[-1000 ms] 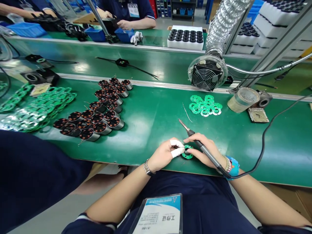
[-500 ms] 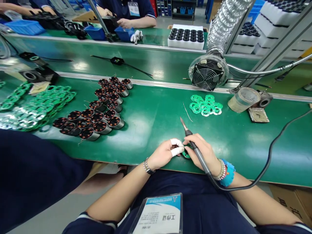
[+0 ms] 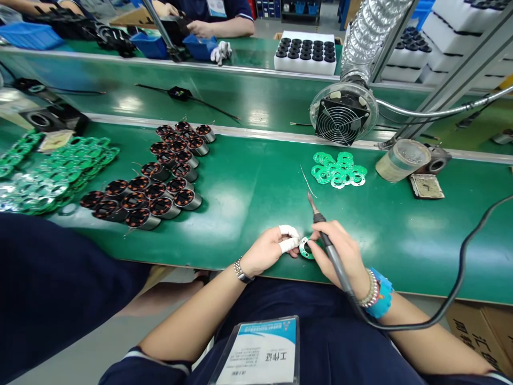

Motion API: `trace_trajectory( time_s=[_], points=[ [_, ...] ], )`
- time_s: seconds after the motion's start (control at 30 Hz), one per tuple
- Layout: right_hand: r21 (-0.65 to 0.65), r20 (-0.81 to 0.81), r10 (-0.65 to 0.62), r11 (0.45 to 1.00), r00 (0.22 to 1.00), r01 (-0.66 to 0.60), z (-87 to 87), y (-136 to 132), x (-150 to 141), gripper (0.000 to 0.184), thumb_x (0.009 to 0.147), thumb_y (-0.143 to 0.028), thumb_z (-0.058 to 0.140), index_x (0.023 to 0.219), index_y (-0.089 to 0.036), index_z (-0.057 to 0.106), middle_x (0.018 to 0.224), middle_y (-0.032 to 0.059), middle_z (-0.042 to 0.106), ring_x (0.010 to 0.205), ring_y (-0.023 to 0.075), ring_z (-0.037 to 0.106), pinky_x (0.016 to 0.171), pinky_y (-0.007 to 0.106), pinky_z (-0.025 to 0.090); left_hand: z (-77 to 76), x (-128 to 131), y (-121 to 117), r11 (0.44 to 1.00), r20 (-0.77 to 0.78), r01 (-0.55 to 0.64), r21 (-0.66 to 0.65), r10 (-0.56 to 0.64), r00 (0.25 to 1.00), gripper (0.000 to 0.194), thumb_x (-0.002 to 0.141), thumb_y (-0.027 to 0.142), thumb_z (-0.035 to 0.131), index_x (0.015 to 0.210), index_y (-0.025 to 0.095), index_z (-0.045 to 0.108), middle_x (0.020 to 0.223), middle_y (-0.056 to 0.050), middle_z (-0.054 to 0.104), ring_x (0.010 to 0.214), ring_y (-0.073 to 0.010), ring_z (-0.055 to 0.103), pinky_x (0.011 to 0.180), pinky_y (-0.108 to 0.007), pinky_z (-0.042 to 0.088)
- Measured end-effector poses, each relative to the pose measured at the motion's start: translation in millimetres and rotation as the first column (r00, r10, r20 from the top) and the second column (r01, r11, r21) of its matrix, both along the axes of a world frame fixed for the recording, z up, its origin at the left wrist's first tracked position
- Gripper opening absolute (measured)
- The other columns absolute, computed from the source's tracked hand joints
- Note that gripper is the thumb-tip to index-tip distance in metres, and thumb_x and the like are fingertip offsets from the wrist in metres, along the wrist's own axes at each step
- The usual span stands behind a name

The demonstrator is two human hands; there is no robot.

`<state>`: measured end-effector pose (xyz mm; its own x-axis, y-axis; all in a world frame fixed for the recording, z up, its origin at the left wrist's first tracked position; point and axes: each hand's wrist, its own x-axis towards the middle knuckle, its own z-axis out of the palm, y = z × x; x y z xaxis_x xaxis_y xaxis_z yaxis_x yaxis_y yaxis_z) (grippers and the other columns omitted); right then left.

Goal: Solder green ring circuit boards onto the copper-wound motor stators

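A small green ring-shaped circuit board (image 3: pixel 302 253) is held upright at an angle, low over the bench near its front edge. My left hand (image 3: pixel 272 247), with white finger covers on thumb and forefinger, pinches the board's left side. In my right hand (image 3: pixel 343 251) lies a soldering iron (image 3: pixel 335 258), its tip pointing up and away from the board. Thumb and fingertips of that same hand also touch the ring's right side. Just beyond the iron's tip, a thin strand of solder wire (image 3: pixel 308 181) lies on the bench.
Green ring boards (image 3: pixel 339 169) lie loose ahead, with more ring boards (image 3: pixel 76 168) stacked at left. Several copper-wound motor stators (image 3: pixel 160 206) stand left of centre. A fan (image 3: pixel 340 120) hangs ahead. A clouded cup (image 3: pixel 402 160) and sponge tray (image 3: pixel 427 186) sit right; the iron's cord (image 3: pixel 460 262) trails right.
The soldering iron and my right hand have shifted slightly right. The ring board has turned, showing more of its face and its hole. The view has moved a little.
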<state>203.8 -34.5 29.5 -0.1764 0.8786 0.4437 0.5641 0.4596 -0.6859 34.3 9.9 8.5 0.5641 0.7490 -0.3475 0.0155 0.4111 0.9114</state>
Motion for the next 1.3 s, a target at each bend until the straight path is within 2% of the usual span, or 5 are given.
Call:
trace_trajectory(
  time_s=[0.13, 0.33, 0.47, 0.67, 1.3],
  points=[
    [-0.007, -0.061, 0.000, 1.000, 0.998, -0.001, 11.6, -13, 19, 0.018, 0.083, -0.009, 0.055, 0.098, -0.019, 0.059, 0.075, 0.0025, 0.059, 0.067, 0.0145, 0.054, 0.062, 0.028, 0.046, 0.0, -1, 3, 1.000, -0.037, 0.010, -0.025, -0.011, 0.999, 0.018, 0.070, 0.027, 0.066, 0.074, 0.012, 0.057, 0.062, 0.000, 0.061, 0.059, -0.0107, 0.059, 0.064, -0.025, 0.048],
    [-0.032, -0.111, 0.123, 0.991, 0.986, -0.127, 14.6, -29, 39, 0.031, 0.079, -0.008, 0.059, 0.109, -0.016, 0.060, 0.076, 0.0048, 0.062, 0.069, 0.0158, 0.056, 0.063, 0.031, 0.046, -0.4, -2, 4, 1.000, -0.052, 0.019, -0.024, -0.020, 0.998, 0.017, 0.068, 0.026, 0.067, 0.071, 0.012, 0.059, 0.062, 0.000, 0.062, 0.059, -0.0110, 0.060, 0.063, -0.024, 0.047],
    [-0.090, -0.178, 0.096, 0.989, 0.979, -0.113, 13.7, -31, 40, 0.025, 0.079, -0.006, 0.057, 0.100, -0.018, 0.064, 0.077, 0.0040, 0.064, 0.067, 0.0148, 0.056, 0.062, 0.031, 0.046, 0.1, -3, 4, 0.999, -0.068, 0.020, -0.032, -0.022, 0.997, 0.015, 0.068, 0.025, 0.067, 0.071, 0.012, 0.059, 0.061, 0.000, 0.062, 0.058, -0.0110, 0.060, 0.063, -0.024, 0.047],
    [-0.198, -0.173, 0.051, 0.977, 0.984, -0.085, 12.8, -29, 41, 0.019, 0.081, -0.011, 0.057, 0.096, -0.019, 0.066, 0.078, 0.0029, 0.065, 0.069, 0.0148, 0.059, 0.065, 0.031, 0.046, 0.6, -3, 4, 0.999, -0.075, 0.012, -0.039, -0.015, 0.997, 0.012, 0.068, 0.022, 0.066, 0.070, 0.011, 0.060, 0.060, -0.001, 0.063, 0.057, -0.0108, 0.060, 0.063, -0.023, 0.047],
    [-0.160, -0.143, 0.130, 0.975, 0.981, -0.153, 20.6, -26, 39, 0.020, 0.081, -0.009, 0.055, 0.096, -0.017, 0.066, 0.071, 0.0042, 0.063, 0.065, 0.0156, 0.058, 0.060, 0.031, 0.046, 1.8, -2, 7, 0.997, -0.084, 0.021, -0.074, -0.027, 0.996, 0.012, 0.065, 0.022, 0.066, 0.066, 0.012, 0.059, 0.057, -0.001, 0.062, 0.057, -0.0120, 0.061, 0.061, -0.024, 0.048]
  ],
)
